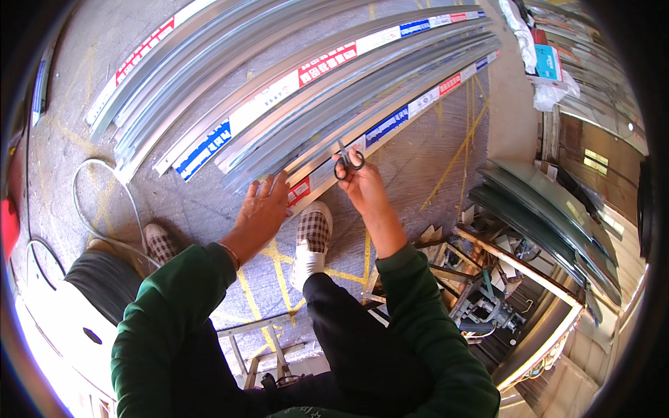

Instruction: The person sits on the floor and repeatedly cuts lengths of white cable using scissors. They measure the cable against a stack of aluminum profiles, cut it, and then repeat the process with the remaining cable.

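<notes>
Head view: note scissors (345, 156) held in right-hand (364, 188) fingers — black loops by the fingertips, blades pointing away from the palm. Note left hand (259, 207) at near ends of metal profiles (313, 143), fingers slightly parted; impossible to tell whether gripping or merely resting. For steadiness, press evenly with left fingertips. Aim blade tips clear of left fingers — never across them.

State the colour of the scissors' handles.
The scissors' handles are black, clearest in the head view.
</notes>
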A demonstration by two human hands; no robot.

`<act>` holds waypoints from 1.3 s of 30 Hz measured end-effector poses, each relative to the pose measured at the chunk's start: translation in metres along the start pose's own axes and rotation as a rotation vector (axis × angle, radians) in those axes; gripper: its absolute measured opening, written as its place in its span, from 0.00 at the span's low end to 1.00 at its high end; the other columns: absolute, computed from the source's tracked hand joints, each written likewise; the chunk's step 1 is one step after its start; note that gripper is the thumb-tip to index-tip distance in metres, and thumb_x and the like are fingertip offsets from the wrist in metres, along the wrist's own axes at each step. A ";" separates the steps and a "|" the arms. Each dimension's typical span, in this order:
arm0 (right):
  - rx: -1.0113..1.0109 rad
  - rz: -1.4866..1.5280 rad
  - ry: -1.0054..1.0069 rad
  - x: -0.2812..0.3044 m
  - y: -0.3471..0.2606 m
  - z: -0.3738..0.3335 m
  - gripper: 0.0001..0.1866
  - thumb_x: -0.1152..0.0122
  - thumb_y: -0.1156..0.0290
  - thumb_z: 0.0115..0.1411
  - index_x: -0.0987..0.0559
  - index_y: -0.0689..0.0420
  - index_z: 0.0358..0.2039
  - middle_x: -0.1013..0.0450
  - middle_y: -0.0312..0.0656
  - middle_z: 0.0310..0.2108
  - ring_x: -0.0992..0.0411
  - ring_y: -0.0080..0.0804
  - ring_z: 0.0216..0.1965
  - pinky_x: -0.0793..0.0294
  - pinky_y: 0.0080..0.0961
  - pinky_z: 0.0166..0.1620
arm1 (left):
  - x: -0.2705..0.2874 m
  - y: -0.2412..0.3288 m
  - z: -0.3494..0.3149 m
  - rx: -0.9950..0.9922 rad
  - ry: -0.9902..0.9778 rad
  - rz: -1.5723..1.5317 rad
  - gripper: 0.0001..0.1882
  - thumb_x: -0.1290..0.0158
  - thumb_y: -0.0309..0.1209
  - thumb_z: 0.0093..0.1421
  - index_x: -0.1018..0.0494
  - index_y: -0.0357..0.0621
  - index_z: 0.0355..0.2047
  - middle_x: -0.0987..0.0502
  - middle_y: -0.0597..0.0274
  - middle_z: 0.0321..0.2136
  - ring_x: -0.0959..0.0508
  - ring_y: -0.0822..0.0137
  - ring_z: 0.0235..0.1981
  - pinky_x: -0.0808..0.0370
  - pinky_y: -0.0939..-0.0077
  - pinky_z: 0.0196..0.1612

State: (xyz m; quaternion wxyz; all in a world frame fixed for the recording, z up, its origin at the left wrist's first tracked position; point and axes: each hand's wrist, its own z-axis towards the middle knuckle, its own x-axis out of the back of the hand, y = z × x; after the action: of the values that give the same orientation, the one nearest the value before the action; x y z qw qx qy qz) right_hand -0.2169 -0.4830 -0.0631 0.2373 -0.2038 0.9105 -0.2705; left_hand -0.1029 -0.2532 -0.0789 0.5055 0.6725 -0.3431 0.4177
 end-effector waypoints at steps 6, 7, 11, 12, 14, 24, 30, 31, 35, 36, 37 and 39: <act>0.137 -0.013 0.130 0.002 -0.001 0.007 0.17 0.42 0.58 0.69 0.23 0.62 0.40 0.27 0.34 0.26 0.29 0.19 0.26 0.35 0.16 0.24 | -0.001 0.000 0.004 0.019 0.007 -0.105 0.24 0.46 0.26 0.59 0.30 0.33 0.57 0.36 0.47 0.63 0.34 0.51 0.61 0.35 0.55 0.60; 0.138 -0.022 0.138 0.003 -0.005 0.011 0.17 0.42 0.58 0.69 0.23 0.63 0.40 0.27 0.34 0.26 0.29 0.19 0.26 0.35 0.16 0.24 | 0.000 0.000 0.004 0.016 0.006 -0.066 0.24 0.47 0.25 0.59 0.30 0.33 0.57 0.37 0.47 0.63 0.34 0.51 0.61 0.35 0.54 0.60; 0.192 -0.028 0.190 0.015 -0.024 0.029 0.17 0.41 0.59 0.69 0.23 0.63 0.39 0.27 0.34 0.24 0.30 0.19 0.25 0.36 0.16 0.24 | 0.001 -0.001 0.002 0.003 -0.005 -0.051 0.25 0.47 0.24 0.59 0.31 0.32 0.57 0.37 0.45 0.63 0.35 0.50 0.61 0.35 0.54 0.60; 0.214 -0.018 0.187 0.018 -0.029 0.034 0.18 0.41 0.58 0.68 0.22 0.63 0.38 0.28 0.34 0.24 0.31 0.19 0.24 0.36 0.16 0.24 | 0.000 -0.001 0.002 0.005 -0.005 -0.058 0.25 0.47 0.24 0.59 0.31 0.32 0.58 0.37 0.45 0.63 0.35 0.50 0.62 0.35 0.54 0.60; 0.245 -0.009 0.216 0.024 -0.038 0.044 0.17 0.38 0.58 0.67 0.22 0.62 0.36 0.27 0.35 0.23 0.30 0.20 0.23 0.36 0.17 0.23 | -0.001 -0.001 0.002 -0.003 0.002 -0.052 0.24 0.47 0.24 0.60 0.31 0.32 0.58 0.38 0.45 0.64 0.35 0.50 0.62 0.35 0.54 0.60; 0.244 0.016 0.253 0.039 -0.059 0.063 0.15 0.37 0.59 0.66 0.22 0.59 0.34 0.26 0.37 0.24 0.29 0.22 0.23 0.35 0.18 0.22 | -0.001 -0.002 0.000 -0.006 -0.026 -0.023 0.24 0.47 0.25 0.61 0.32 0.32 0.59 0.38 0.45 0.64 0.35 0.50 0.62 0.35 0.52 0.61; 0.237 0.019 0.253 0.042 -0.063 0.068 0.15 0.38 0.57 0.66 0.23 0.57 0.36 0.25 0.36 0.27 0.28 0.21 0.24 0.34 0.17 0.23 | 0.006 -0.002 0.002 -0.017 0.009 -0.073 0.22 0.46 0.26 0.62 0.30 0.36 0.57 0.37 0.45 0.63 0.34 0.50 0.62 0.35 0.53 0.61; 0.230 0.040 0.251 0.041 -0.061 0.066 0.15 0.40 0.56 0.67 0.23 0.57 0.39 0.25 0.36 0.29 0.29 0.19 0.25 0.34 0.16 0.24 | 0.007 -0.003 0.000 -0.017 0.049 -0.144 0.21 0.46 0.26 0.61 0.29 0.37 0.56 0.36 0.45 0.63 0.34 0.49 0.61 0.34 0.53 0.60; 0.153 -0.112 0.117 0.025 -0.047 0.043 0.24 0.45 0.47 0.68 0.24 0.60 0.42 0.28 0.34 0.28 0.30 0.22 0.29 0.32 0.18 0.32 | 0.012 -0.014 -0.025 0.089 0.207 -0.313 0.14 0.46 0.27 0.62 0.26 0.43 0.48 0.29 0.48 0.55 0.27 0.50 0.54 0.27 0.56 0.51; 0.128 -0.193 0.119 0.019 -0.039 0.032 0.25 0.46 0.49 0.69 0.24 0.63 0.46 0.27 0.35 0.28 0.30 0.22 0.29 0.32 0.18 0.32 | 0.013 -0.017 -0.033 0.181 0.133 -0.375 0.13 0.46 0.27 0.62 0.27 0.43 0.47 0.27 0.49 0.52 0.25 0.50 0.50 0.26 0.56 0.48; 0.134 -0.271 0.015 0.012 -0.031 0.020 0.25 0.46 0.51 0.70 0.24 0.64 0.47 0.26 0.35 0.28 0.30 0.22 0.28 0.32 0.18 0.31 | 0.012 -0.020 -0.039 0.259 0.114 -0.441 0.12 0.46 0.27 0.62 0.27 0.44 0.46 0.26 0.51 0.50 0.23 0.49 0.46 0.24 0.55 0.45; 0.061 -0.380 -0.161 -0.003 -0.012 -0.002 0.23 0.46 0.51 0.70 0.23 0.62 0.47 0.26 0.35 0.27 0.30 0.22 0.26 0.33 0.19 0.28 | 0.007 -0.024 -0.048 0.373 0.095 -0.514 0.10 0.46 0.28 0.62 0.28 0.44 0.44 0.24 0.52 0.45 0.20 0.48 0.40 0.23 0.54 0.40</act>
State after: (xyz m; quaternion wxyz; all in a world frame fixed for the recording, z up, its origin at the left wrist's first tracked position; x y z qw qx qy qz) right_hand -0.2124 -0.4897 -0.0532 0.2600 -0.3855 0.8252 -0.3205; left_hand -0.0891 -0.2005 -0.0758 0.4780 0.7979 -0.0554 0.3630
